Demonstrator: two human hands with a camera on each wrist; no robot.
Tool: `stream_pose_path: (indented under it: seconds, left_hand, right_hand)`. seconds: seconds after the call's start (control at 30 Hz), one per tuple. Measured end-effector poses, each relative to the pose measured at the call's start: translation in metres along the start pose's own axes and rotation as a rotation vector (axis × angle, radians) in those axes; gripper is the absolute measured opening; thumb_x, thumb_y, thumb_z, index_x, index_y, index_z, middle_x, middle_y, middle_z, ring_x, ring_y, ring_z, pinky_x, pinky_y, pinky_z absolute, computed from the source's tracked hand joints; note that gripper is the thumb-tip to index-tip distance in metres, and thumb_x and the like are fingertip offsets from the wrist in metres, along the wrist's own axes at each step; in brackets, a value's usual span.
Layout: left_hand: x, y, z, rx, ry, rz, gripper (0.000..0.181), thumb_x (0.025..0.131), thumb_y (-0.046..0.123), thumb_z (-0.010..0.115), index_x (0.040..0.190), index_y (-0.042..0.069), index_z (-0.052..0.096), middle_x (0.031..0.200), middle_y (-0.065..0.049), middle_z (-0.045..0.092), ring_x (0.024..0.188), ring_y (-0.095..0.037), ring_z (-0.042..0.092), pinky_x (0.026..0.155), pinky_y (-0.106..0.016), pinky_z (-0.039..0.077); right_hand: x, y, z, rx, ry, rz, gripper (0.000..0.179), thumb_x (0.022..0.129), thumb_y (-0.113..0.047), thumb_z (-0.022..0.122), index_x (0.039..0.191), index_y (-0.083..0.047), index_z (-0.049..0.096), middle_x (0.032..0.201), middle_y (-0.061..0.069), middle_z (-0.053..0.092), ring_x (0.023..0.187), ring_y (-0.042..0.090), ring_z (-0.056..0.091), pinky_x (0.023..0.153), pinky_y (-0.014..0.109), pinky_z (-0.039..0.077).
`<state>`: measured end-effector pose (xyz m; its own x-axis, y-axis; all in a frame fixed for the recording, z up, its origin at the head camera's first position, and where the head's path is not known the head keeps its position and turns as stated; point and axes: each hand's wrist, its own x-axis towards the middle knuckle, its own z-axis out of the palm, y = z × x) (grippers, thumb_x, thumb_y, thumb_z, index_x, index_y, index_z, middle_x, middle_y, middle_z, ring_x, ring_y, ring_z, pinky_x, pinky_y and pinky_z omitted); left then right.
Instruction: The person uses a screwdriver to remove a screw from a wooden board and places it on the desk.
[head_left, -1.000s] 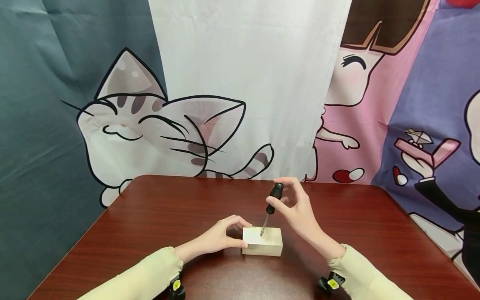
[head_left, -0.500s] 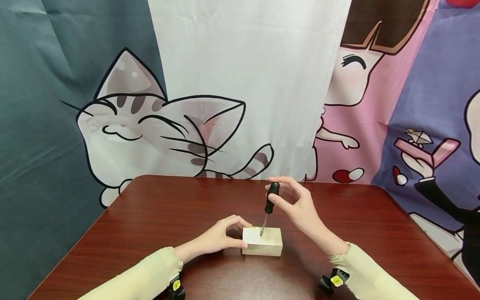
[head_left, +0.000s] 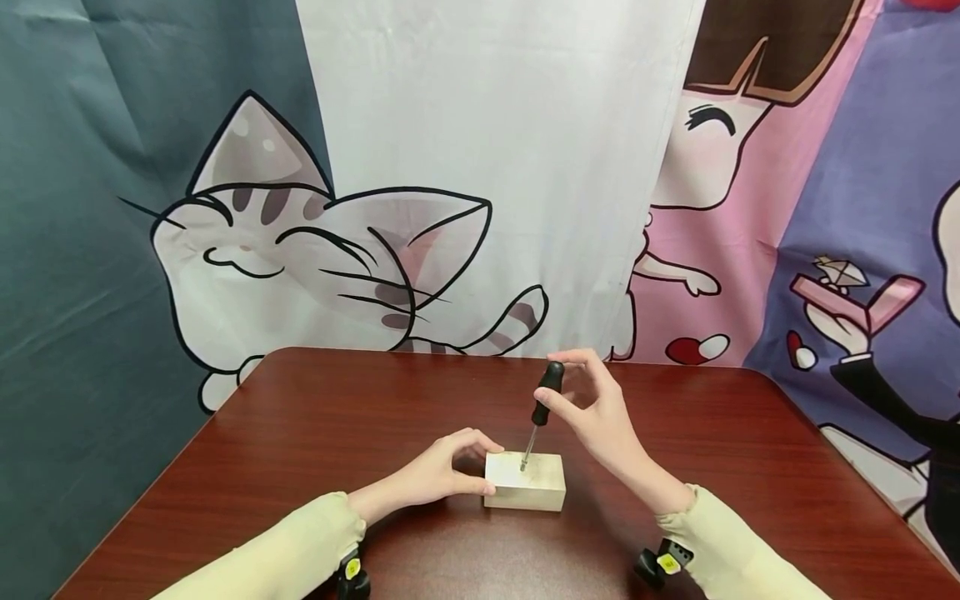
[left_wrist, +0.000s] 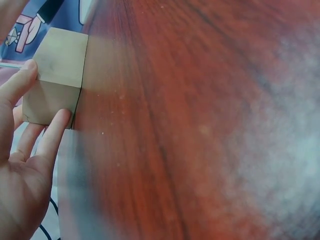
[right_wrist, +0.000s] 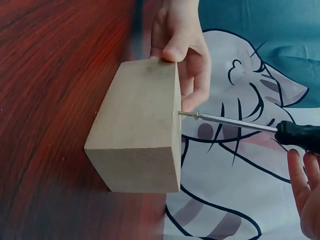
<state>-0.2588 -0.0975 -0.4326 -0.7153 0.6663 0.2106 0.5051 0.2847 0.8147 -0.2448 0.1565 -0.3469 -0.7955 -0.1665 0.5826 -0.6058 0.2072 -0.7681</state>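
A pale wooden block (head_left: 525, 497) lies on the table, its left end gripped by my left hand (head_left: 438, 471), thumb on the near side and fingers toward the far side. In the left wrist view, fingertips press the end of the block (left_wrist: 60, 57). My right hand (head_left: 603, 421) pinches the black handle of a screwdriver (head_left: 551, 388) between thumb and fingers. Its metal shaft leans slightly right, tip down over the block's top. The right wrist view shows a brass-coloured screw (right_wrist: 188, 114) standing part-way out of the block's face, with the screwdriver tip at its head.
The glossy red-brown table (head_left: 315, 417) extends around the block. Behind it hangs a cloth backdrop (head_left: 495, 100) printed with a cat and cartoon figures. Dark wrist-worn cameras sit below both cream sleeves (head_left: 277, 546).
The screwdriver handle tilted left to more upright, then leaned back right, as the right fingers shifted around it. The left hand and block stay in place.
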Motion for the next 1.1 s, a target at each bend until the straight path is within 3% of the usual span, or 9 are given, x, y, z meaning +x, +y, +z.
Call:
stream_pose_path:
  seconds: [0.07,0.2,0.43,0.63,0.73,0.8,0.97,1.1]
  left_hand:
    - [0.0,0.001,-0.001,-0.005,-0.002,-0.007,0.044,0.082,0.027,0.081,0.121,0.022,0.063,0.116,0.0,0.064,0.102,-0.008,0.065,0.095,-0.028,0.051]
    - [0.001,0.0,-0.001,-0.007,-0.006,-0.024,0.044,0.082,0.028,0.082,0.121,0.023,0.063,0.116,0.003,0.064,0.103,-0.007,0.065,0.096,-0.027,0.051]
    - [0.001,-0.001,-0.001,-0.008,-0.003,-0.01,0.044,0.082,0.028,0.081,0.122,0.02,0.063,0.116,-0.002,0.064,0.102,-0.009,0.066,0.095,-0.028,0.05]
    - [0.002,0.001,-0.001,-0.019,-0.006,-0.011,0.044,0.082,0.027,0.081,0.122,0.019,0.063,0.116,-0.002,0.065,0.102,-0.01,0.066,0.095,-0.029,0.051]
    - [0.001,0.002,-0.002,-0.01,-0.013,-0.026,0.045,0.082,0.028,0.081,0.123,0.023,0.063,0.116,0.003,0.064,0.103,-0.008,0.065,0.095,-0.028,0.05]
    - [0.001,0.002,-0.002,0.0,-0.018,-0.045,0.046,0.082,0.03,0.081,0.124,0.027,0.062,0.115,0.006,0.062,0.104,-0.006,0.064,0.096,-0.027,0.049]
    - [0.001,0.002,-0.003,0.024,-0.034,-0.061,0.049,0.082,0.034,0.081,0.127,0.032,0.062,0.112,0.008,0.061,0.106,-0.005,0.062,0.096,-0.028,0.048]
    - [0.002,0.001,-0.003,0.025,-0.041,-0.053,0.049,0.083,0.034,0.08,0.128,0.031,0.062,0.112,0.006,0.061,0.105,-0.006,0.062,0.096,-0.029,0.049]
  right_hand:
    - [0.0,-0.003,0.0,-0.031,0.027,0.023,0.041,0.086,-0.009,0.077,0.122,-0.015,0.059,0.092,0.002,0.068,0.075,0.012,0.065,0.065,0.027,0.055]
    - [0.003,-0.006,-0.003,-0.005,0.007,0.036,0.039,0.085,-0.007,0.076,0.12,-0.014,0.06,0.089,0.008,0.07,0.069,0.016,0.066,0.065,0.029,0.056]
    - [0.006,-0.001,-0.01,0.157,-0.108,0.069,0.038,0.091,-0.004,0.068,0.127,-0.001,0.056,0.103,-0.005,0.074,0.091,0.014,0.072,0.076,0.035,0.06]
    - [0.003,0.005,-0.01,0.271,-0.195,0.007,0.04,0.1,-0.002,0.053,0.139,-0.001,0.043,0.118,0.006,0.07,0.106,0.023,0.07,0.084,0.035,0.059]
    - [0.001,0.006,-0.005,0.265,-0.155,-0.034,0.036,0.1,0.001,0.049,0.136,0.001,0.041,0.12,0.005,0.069,0.104,0.02,0.07,0.084,0.034,0.059]
    - [-0.002,0.006,-0.002,0.175,-0.091,-0.048,0.035,0.098,-0.001,0.056,0.131,-0.001,0.046,0.117,-0.003,0.067,0.1,0.013,0.069,0.079,0.028,0.058]
    - [-0.006,0.003,0.004,-0.03,0.061,-0.016,0.045,0.088,-0.006,0.074,0.128,-0.015,0.056,0.103,0.003,0.063,0.075,0.007,0.064,0.061,0.024,0.051]
    - [-0.005,0.0,0.002,-0.011,0.068,0.019,0.045,0.087,-0.007,0.075,0.127,-0.017,0.058,0.092,0.006,0.065,0.066,0.014,0.065,0.059,0.027,0.053]
